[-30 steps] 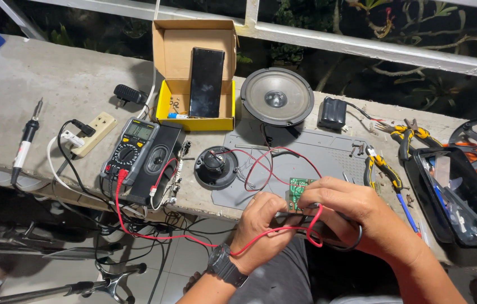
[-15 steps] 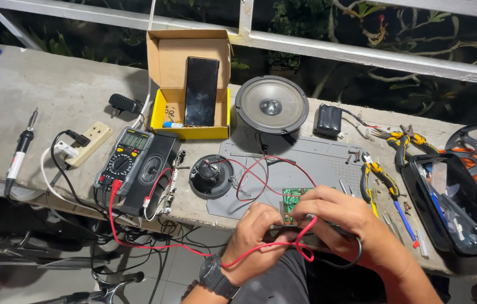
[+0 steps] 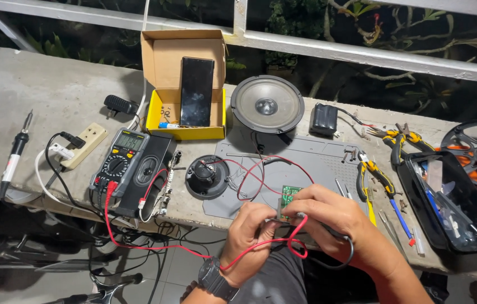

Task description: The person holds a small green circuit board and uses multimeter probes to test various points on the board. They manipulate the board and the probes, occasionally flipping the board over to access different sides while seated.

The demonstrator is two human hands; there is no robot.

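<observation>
Both hands pinch probe leads over the small green circuit board (image 3: 290,197): left hand (image 3: 249,236) takes the red lead (image 3: 137,242), right hand (image 3: 328,217) beside it. A slipped tip could bridge neighbouring contacts.

Yellow box (image 3: 185,132) holding a dark phone (image 3: 196,91): big speaker (image 3: 267,104) right of it, soldering iron (image 3: 13,155) far left, pliers (image 3: 397,138) far right.
</observation>
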